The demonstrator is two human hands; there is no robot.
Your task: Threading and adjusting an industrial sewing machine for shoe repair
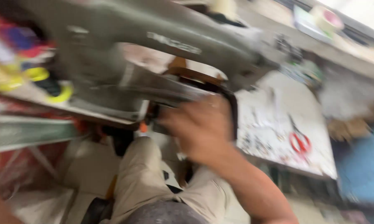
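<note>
**Hand at the machine's edge, view badly smeared**

Blur runs across everything, so details are few. The right hand (201, 128) reaches up to the front edge of the grey sewing machine (153, 54), its back toward the camera, fingers curled forward against a dark part under the machine's arm. Whether it grips that part or only touches it, I cannot tell. The left hand does not show clearly; only a blurred sliver sits at the bottom left corner.

Beige trousers (141, 178) fill the space below the table (278, 124). Red-handled scissors (299, 142) lie on the tabletop, well apart to the right of the hand. Yellow rings (50, 85) sit on the left.

My worry: with the head swinging this fast, fingers working unseen close to the moving parts could get caught or pinched.
</note>
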